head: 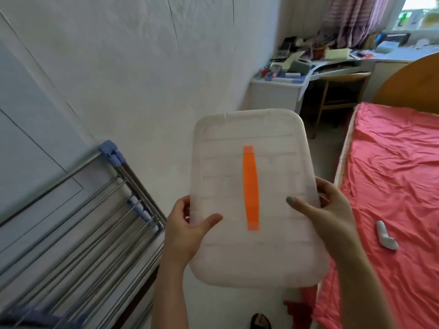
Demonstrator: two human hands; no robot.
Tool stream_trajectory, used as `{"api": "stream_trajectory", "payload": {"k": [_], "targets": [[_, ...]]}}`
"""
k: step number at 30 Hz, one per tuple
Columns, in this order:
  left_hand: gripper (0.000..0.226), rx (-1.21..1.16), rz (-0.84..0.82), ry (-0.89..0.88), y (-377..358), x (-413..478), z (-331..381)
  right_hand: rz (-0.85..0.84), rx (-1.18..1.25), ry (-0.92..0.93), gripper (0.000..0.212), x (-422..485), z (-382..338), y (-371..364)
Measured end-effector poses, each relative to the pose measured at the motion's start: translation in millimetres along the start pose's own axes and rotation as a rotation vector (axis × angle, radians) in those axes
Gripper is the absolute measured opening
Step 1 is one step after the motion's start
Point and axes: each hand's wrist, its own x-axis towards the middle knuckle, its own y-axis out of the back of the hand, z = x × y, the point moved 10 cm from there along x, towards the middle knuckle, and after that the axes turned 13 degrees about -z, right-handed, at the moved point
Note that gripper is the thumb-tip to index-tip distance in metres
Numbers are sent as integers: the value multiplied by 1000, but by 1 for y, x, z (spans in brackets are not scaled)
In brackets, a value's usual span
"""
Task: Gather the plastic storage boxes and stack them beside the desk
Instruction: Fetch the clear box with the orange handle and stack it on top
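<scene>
We've got the storage box (225,186) at centre frame, held up: left grip (185,231) and right grip (332,210) each curled round a side edge, thumbs on top. The table (275,83) sits upper right.

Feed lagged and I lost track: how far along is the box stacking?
Nothing looks stacked yet: no boxes show beside the desk. In hand: the left hand and right hand grip one white storage box with an orange handle. Left: carrying it to the desk.
</scene>
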Motion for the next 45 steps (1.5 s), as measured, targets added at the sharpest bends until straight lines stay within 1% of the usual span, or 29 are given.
{"api": "stream_trajectory", "payload": {"k": [4,8,12,19,21,24,28,30,34,39,45], "targets": [[82,6,-4,-39,-18,66,21,8,-3,29,64,64,-17,13],[74,38,-35,-69,-38,116,40,27,16,26,69,109,-18,31],[86,73,-78,-71,-56,165,51,59,24,18,70,149,-16,43],[84,97,-143,-89,-82,272,62,134,3,-17,71,233,-5,57],[79,100,-167,-85,-89,313,62,151,-23,-30,71,267,-3,59],[62,110,-203,-99,-96,374,70,163,-37,-30,67,315,-8,55],[53,113,-244,-115,-96,467,93,210,-31,-22,64,391,-25,49],[54,109,-261,-130,-97,503,105,237,-30,-15,63,422,-34,47],[64,104,-287,-145,-97,566,116,295,-39,-2,64,475,-40,41],[71,110,-315,-134,-100,625,117,295,-78,-37,69,531,-38,36],[62,74,-297,-100,-99,687,109,252,-126,-73,73,603,-27,28]]}}
